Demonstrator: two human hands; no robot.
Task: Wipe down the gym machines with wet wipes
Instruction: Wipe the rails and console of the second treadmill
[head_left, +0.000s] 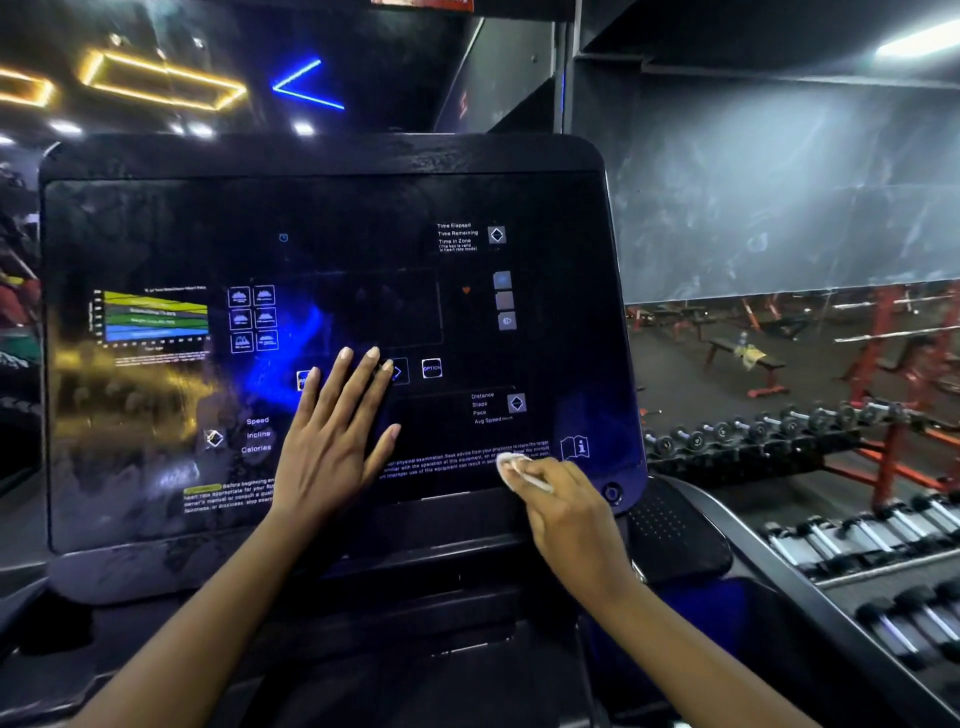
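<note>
White wipe (510, 468) pokes from the pinching right grip (571, 514) onto the console (363, 218); left grip (332, 441) spread flat.

The wet wipe (511, 470), small, white and bunched up, is pressing against the lower right of the machine's console panel (337, 208), over the fine-print warning text, pinched in the right hand (566, 499). The glossy black panel is facing me, reflecting yellow and blue lights.
</note>
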